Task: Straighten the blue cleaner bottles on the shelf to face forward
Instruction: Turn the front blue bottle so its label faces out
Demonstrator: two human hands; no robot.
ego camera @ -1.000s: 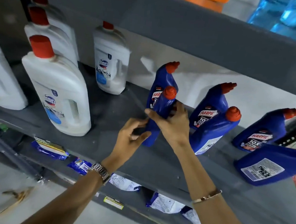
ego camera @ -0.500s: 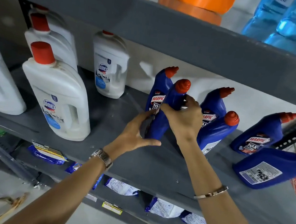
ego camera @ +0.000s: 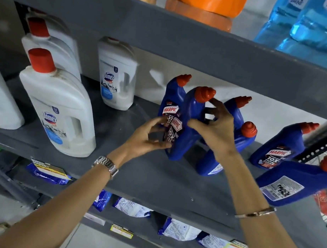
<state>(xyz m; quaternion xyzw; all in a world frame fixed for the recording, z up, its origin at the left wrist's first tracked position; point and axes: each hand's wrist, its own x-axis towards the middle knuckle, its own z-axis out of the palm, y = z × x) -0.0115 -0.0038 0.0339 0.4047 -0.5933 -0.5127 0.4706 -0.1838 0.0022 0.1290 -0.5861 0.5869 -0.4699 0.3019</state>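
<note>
While 6 blue cleaner bottles stand on the grey shelf (ego camera: 152, 183), only 1, the front bottle (ego camera: 186, 126), is attended by both hands. It is seen upright, its red cap (ego camera: 204, 94) angled to the right, and its HARPIC label is turned toward the left front. The left hand (ego camera: 147, 136) is placed at the bottle's left side, with the thumb and fingertips at the label's edge; the fingers are curled loosely and only partly closed, so a light contact rather than a firm hold is indicated. The right hand (ego camera: 216, 127) is positioned at the bottle's right side, with the thumb laid against the body and the other fingers spread apart near the cap; whether the bottle is truly clasped cannot be told.

Just behind and to the left of the front bottle, a second bottle (ego camera: 173, 98) is shown with its label facing forward. To the right of the front bottle, 2 more bottles (ego camera: 244, 136) are partly hidden by the right hand. Well to the right, a fifth bottle (ego camera: 283, 148) is shown label-forward, and a sixth bottle (ego camera: 297, 184) is shown leaning with its back label outward. Well to the left of the front bottle, white Domex bottles (ego camera: 59, 113) are arranged in rows.
</note>
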